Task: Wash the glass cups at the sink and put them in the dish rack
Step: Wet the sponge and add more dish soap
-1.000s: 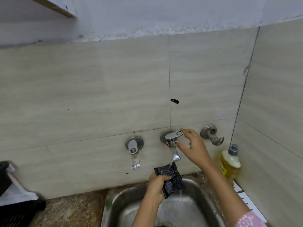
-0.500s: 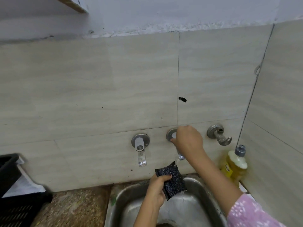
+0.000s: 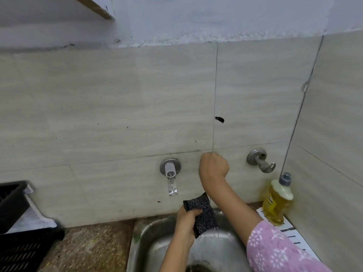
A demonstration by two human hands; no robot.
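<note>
My left hand grips a dark speckled scrub sponge over the steel sink. A thin stream of water runs down past the sponge into the basin. My right hand is closed around the handle of the middle wall tap, which it hides completely. No glass cup shows in this view. The black dish rack sits at the far left on the counter, only partly in frame.
A second wall tap sticks out left of my right hand, and a third tap sits to the right. A yellow dish soap bottle stands on a white slotted tray in the right corner. Speckled stone counter lies left of the sink.
My right hand went from open fingers beside the tap lever to a closed grip over it. The view shifted left, so everything sits further right. The sponge stayed under the spout.
</note>
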